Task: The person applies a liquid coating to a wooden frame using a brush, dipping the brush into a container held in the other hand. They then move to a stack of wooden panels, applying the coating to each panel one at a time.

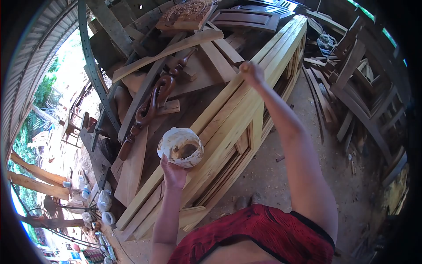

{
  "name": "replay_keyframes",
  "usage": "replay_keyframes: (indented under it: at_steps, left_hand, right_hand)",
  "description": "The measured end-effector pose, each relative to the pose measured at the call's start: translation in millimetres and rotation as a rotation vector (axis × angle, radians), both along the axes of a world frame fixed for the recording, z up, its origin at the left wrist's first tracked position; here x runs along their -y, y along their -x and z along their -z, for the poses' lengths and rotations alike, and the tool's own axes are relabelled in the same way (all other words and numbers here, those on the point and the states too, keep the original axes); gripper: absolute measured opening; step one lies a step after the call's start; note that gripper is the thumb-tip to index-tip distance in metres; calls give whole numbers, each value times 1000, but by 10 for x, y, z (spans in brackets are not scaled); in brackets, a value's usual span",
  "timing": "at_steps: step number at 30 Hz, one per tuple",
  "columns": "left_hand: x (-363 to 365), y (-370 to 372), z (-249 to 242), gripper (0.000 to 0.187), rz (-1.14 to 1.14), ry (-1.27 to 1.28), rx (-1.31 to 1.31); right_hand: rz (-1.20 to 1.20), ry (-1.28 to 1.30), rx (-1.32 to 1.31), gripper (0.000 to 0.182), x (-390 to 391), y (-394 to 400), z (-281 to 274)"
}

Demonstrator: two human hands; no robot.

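Observation:
My left hand (174,172) grips a round white tub (169,143) from below, its fingers mostly hidden beneath it. The tub's rim and inside are smeared with brown, and a darker patch shows inside. Far out in front, my right hand (252,74) is closed at the top edge of a long pale wooden door frame (228,125). Whatever those fingers hold, if anything, is too small to make out. The frame stands on its side, with long planks along its top and recessed panels on the side facing me.
A carved, varnished wooden post (154,99) lies among boards left of the frame. Behind it sits a carved panel (187,15). Dark wooden frames (369,88) lean at the right, with loose strips (318,94) on the floor. Jars (104,200) stand at lower left.

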State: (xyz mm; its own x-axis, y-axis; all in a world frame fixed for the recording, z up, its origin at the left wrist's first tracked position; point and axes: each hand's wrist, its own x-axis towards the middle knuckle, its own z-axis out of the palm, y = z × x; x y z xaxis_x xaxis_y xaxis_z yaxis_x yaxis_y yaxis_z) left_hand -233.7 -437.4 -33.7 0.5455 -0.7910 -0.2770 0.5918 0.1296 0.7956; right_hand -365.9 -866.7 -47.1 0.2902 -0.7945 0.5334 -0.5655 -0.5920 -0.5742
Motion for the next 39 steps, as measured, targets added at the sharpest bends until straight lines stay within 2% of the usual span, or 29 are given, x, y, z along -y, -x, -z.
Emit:
replay_keyframes:
  at_steps: [3, 5, 6, 8, 9, 11, 16, 19, 22, 25, 27, 30, 31, 32, 36, 37, 39]
  left_hand:
    - [3, -16, 30, 79, -17, 17, -13]
    - [10, -33, 43, 80, -8, 17, -13]
    - [12, -32, 53, 80, -6, 22, -4]
    - [3, -12, 7, 80, 21, 3, -6]
    - [7, -4, -18, 79, 34, -7, 0]
    - [43, 16, -18, 79, 26, 2, 12]
    - [31, -20, 52, 82, 2, 7, -9]
    - [39, 7, 66, 85, -18, -13, -15]
    - [32, -36, 114, 89, 10, -14, -19]
    - [124, 80, -18, 89, -59, -80, -52]
    - [170, 93, 6, 87, -45, -84, -75]
    - [259, 189, -47, 84, -134, -124, -60]
    - [274, 202, -45, 84, -133, -144, -60]
    - [295, 217, -44, 83, -154, -159, -33]
    - [300, 232, -46, 82, -175, -171, 12]
    - [309, 233, -27, 82, -162, -164, 26]
    - [369, 300, -57, 81, -193, -179, 35]
  right_hand:
    - [-314, 44, -114, 15, -912, -38, -32]
    - [-503, -36, 17, 16, -1519, 10, -196]
    - [-488, -46, 12, 16, -1703, 55, -265]
    - [-757, -197, 270, 15, -1896, 137, -360]
    - [-748, -200, 274, 15, -1880, 192, -364]
    - [-648, -1033, 669, 13, -1776, 308, -366]
    - [-362, -1015, 1131, 18, -963, 1093, 325]
    - [-269, -1004, 1439, 19, -786, 1712, 854]
    - [-161, -1094, 1461, 17, -835, 2123, 1751]
    - [138, -1319, 1402, 18, -1038, 2257, 2904]
    - [426, -1324, 1305, 26, -1240, 2160, 3220]
    - [581, -1284, 1358, 29, -1248, 1958, 3348]
    - [522, -1245, 1362, 25, -1202, 1860, 3443]
    - [463, -1201, 1393, 23, -1158, 1775, 3310]
    - [135, -1155, 1356, 19, -1140, 1776, 1996]
    - [136, -1154, 1354, 19, -1163, 1868, 1733]
    - [-283, -1099, 1680, 18, -1187, 2015, 1390]
